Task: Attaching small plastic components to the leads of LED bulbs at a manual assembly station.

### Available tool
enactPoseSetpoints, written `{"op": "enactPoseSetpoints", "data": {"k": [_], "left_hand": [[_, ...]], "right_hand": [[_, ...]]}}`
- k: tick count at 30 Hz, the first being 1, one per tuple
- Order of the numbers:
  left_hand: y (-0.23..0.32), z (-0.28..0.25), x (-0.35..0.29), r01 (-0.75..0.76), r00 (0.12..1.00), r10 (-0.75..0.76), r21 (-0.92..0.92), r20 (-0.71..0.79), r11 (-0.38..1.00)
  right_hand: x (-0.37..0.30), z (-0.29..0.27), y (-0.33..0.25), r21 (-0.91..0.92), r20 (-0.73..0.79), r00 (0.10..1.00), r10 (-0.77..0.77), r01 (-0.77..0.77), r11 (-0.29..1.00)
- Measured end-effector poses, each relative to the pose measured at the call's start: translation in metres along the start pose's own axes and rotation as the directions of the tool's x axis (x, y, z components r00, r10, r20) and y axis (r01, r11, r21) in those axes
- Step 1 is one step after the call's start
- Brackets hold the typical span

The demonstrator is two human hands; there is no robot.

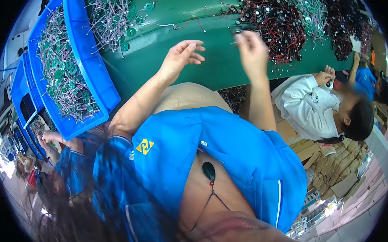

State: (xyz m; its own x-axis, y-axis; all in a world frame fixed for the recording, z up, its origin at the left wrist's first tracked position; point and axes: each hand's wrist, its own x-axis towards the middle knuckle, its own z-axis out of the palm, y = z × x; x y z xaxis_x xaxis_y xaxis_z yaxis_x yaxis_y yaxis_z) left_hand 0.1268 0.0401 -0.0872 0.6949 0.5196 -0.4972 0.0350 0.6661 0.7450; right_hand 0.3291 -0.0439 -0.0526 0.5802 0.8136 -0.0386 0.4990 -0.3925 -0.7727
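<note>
Red-wired, round black parts (271, 27) heaped at one o'clock suggest much remains, the left hand's (179, 59) grip loosely spread, the blurred right hand's (253, 50) impossible to tell.

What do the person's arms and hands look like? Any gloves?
No gloves! The left hand and right hand are bare, though the right looks blurry. I see no watch. The forearms are bare too, below short blue sleeves.

Blue shirt (245, 145), dark teardrop pendant (208, 171)
</note>
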Motion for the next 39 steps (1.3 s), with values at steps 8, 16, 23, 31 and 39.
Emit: {"op": "enactPoseSetpoints", "data": {"k": [8,16,23,31,39], "left_hand": [[-0.01,-0.023,0.015,0.079,0.988,-0.07,0.066,-0.135,0.995],[-0.003,-0.055,0.047,-0.01,0.963,0.037,0.1,-0.265,0.995],[0.019,-0.064,0.098,-0.114,0.947,0.202,0.324,-0.249,0.939],[0.07,-0.032,0.276,-0.069,0.622,0.756,0.976,0.203,-0.205],[0.073,-0.051,0.35,-0.028,0.767,0.606,0.955,0.209,-0.294]], "right_hand": [[0.059,-0.044,0.029,-0.413,-0.386,0.918,-0.092,-0.083,0.907],[0.098,0.102,0.016,-0.034,-0.029,0.998,-0.064,0.063,0.997],[0.159,0.133,0.035,-0.058,-0.078,0.996,-0.04,0.036,0.998],[0.157,0.143,0.067,0.193,-0.079,0.989,0.122,-0.105,0.976],[0.128,0.099,0.069,0.446,0.058,0.975,0.215,-0.218,0.868]]}}
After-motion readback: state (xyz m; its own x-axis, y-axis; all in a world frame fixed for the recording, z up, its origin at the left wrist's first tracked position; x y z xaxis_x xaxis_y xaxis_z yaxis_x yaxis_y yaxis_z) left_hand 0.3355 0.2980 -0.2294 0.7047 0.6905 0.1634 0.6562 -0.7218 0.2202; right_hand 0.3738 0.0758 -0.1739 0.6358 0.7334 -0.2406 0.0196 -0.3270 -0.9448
